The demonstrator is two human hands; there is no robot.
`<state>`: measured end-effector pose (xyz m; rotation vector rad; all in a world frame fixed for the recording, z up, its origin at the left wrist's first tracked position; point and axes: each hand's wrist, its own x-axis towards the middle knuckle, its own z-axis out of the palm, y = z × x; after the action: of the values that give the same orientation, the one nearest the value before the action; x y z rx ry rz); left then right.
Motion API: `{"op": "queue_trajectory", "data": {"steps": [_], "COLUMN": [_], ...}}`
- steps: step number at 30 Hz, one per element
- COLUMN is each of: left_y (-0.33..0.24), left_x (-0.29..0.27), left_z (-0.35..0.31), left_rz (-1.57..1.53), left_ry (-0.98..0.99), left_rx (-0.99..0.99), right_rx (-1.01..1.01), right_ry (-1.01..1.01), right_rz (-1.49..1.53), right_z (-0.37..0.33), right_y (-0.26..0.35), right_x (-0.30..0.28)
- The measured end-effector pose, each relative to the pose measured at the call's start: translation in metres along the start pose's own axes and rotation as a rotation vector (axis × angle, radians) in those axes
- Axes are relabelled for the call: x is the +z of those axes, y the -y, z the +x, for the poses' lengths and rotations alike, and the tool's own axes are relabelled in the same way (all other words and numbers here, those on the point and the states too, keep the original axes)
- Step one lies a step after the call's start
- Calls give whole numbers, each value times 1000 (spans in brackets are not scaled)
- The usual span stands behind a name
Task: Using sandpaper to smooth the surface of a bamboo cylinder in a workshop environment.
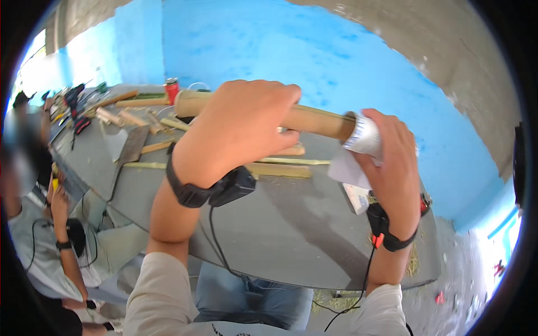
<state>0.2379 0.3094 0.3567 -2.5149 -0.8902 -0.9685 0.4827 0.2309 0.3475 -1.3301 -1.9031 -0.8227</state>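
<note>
Above the table, a bamboo tube (322, 121) is held roughly level across my view. My left hand (241, 120) is closed around its left half, with the wider end showing past the knuckles. At the tube's right end my right hand (395, 151) is closed on a white sheet with blue print (365, 136), which looks like the back of sandpaper. The sheet curls around the tube's end, and a loose flap (347, 168) hangs below. Its inner face is mostly hidden. Both wrists carry black straps with small devices and cables.
On the grey table (246, 215) lie several bamboo pieces (280, 169), a broad-bladed chopper (131, 145), and a white printed packet (356, 197). A red can (171, 91) and a power drill (75, 106) stand farther back. Another person's hand (59, 201) is at the left. A blue wall rises behind.
</note>
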Motion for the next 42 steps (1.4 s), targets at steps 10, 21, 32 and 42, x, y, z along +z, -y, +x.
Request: {"op": "queue_trajectory", "data": {"steps": [10,21,32,42], "left_y": [-4,-10,-7,-12], "left_x": [-12,-17,-20,-27], "left_z": [4,4,5,3], "left_rz": [-60,-40,-52,-80], "left_ry": [-22,237,275,392], "left_rx": [-13,-212,-205,-284], "right_rx": [17,-10,-19,33], "right_ry": [-4,51,76,76], "right_rz": [49,2,79,102], "right_z": [-4,-4,-5,-6], "right_y": [-27,-26,-18,-22], "right_x": [-13,-9,-12,-15]}}
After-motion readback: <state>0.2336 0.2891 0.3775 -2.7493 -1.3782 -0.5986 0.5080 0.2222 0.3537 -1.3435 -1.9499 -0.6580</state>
